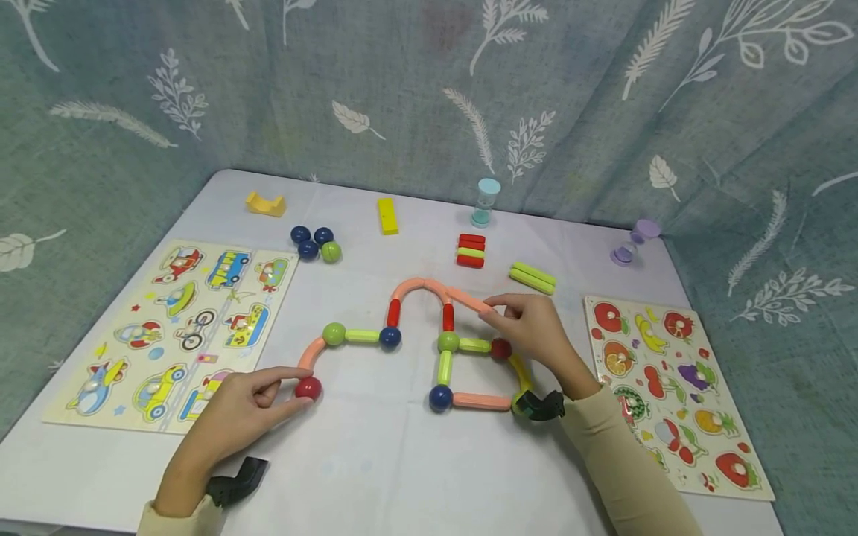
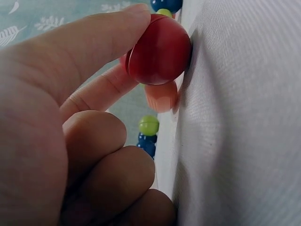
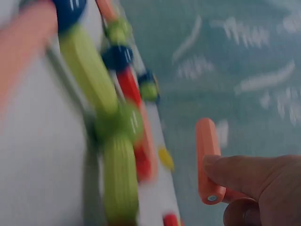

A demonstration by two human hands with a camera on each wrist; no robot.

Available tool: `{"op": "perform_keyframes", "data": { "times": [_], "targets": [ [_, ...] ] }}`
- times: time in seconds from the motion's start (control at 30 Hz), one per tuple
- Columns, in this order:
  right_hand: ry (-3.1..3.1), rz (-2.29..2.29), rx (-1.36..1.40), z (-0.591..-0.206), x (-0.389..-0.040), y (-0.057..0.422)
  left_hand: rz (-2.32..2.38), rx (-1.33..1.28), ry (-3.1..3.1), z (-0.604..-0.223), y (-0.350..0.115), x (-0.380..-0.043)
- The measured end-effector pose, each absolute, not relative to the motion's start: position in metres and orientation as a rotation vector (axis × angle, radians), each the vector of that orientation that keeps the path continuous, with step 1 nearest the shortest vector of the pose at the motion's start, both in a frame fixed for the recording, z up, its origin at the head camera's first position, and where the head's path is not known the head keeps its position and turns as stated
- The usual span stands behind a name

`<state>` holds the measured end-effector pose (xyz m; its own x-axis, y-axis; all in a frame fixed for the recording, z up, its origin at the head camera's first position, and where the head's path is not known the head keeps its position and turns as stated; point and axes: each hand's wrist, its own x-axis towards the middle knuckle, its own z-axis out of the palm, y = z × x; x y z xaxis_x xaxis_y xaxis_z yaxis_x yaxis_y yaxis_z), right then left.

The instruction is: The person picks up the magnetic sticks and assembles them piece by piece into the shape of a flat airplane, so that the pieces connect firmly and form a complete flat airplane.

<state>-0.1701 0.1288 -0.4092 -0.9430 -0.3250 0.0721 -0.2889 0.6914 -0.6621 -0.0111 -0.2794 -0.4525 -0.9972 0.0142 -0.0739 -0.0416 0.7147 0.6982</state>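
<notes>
My left hand (image 1: pixel 244 409) pinches a red ball (image 2: pixel 162 52) between thumb and index finger. That ball sits on the table at the end of a curved salmon stick (image 1: pixel 311 352), which leads to a green ball (image 1: pixel 334 333). In my right hand (image 1: pixel 532 331), a straight salmon stick (image 3: pixel 205 136) is gripped near one end. The right wrist view has it raised, with a metallic dot on its lower end. Below it lies a chain of coloured sticks and balls, including a salmon arch (image 1: pixel 420 284) and a closed loop with a blue ball (image 1: pixel 441 397) at one corner.
A vehicle puzzle board (image 1: pixel 157 339) lies left, a fruit puzzle board (image 1: pixel 677 394) right. Behind are several loose balls (image 1: pixel 308 250), red and green sticks (image 1: pixel 471 251), green sticks (image 1: pixel 532 278), yellow blocks (image 1: pixel 388 216), a blue hourglass (image 1: pixel 485 202) and a purple one (image 1: pixel 634 242).
</notes>
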Motion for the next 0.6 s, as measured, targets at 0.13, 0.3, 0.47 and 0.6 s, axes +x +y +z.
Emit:
{"op": "perform_keyframes", "data": {
  "times": [0.13, 0.3, 0.47, 0.6],
  "targets": [
    [2.802, -1.093, -0.656, -0.408, -0.150, 0.100, 1.155, -0.017, 2.851, -0.452, -0.279, -0.012],
    [2.683, -1.004, -0.842, -0.412, -0.115, 0.061, 1.166, -0.023, 2.848, -0.452, -0.280, -0.012],
    [2.637, -0.901, -1.087, -0.420, -0.088, 0.025, 1.173, -0.013, 2.864, -0.453, -0.281, -0.011],
    [2.694, -0.819, -1.233, -0.422, -0.079, 0.007, 1.189, -0.003, 2.855, -0.453, -0.281, -0.011]
  ]
}}
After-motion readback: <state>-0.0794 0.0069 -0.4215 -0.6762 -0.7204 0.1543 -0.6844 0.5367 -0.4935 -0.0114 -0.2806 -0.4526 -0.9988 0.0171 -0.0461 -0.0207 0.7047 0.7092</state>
